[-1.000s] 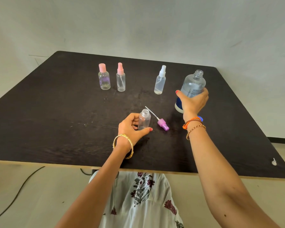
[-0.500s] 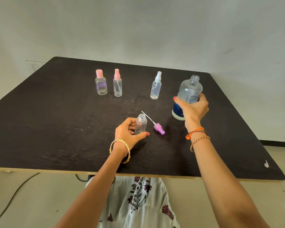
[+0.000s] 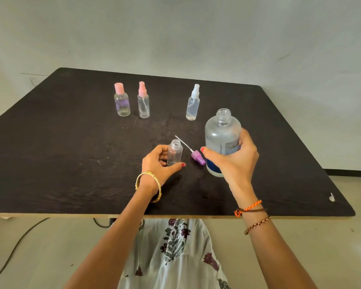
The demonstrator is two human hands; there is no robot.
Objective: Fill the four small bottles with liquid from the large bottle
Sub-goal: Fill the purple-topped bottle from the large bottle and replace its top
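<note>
Fingers of the left hand (image 3: pixel 157 163) curl round the uncapped small bottle (image 3: pixel 174 152), steadying it upright on the table (image 3: pixel 50 142). Right hand (image 3: pixel 237 161) wraps the large bottle (image 3: pixel 222 140), open-necked, upright, held just right of the small one and seemingly clear of the tabletop. Purple spray cap (image 3: pixel 198 157) lies between them. 3 capped small bottles (image 3: pixel 143 101) stand in a row further back. Step looks like pre-pour on bottle 1 of 4. Next move calls for tilting the neck over the narrow mouth, slow flow; spill risk high.
</note>
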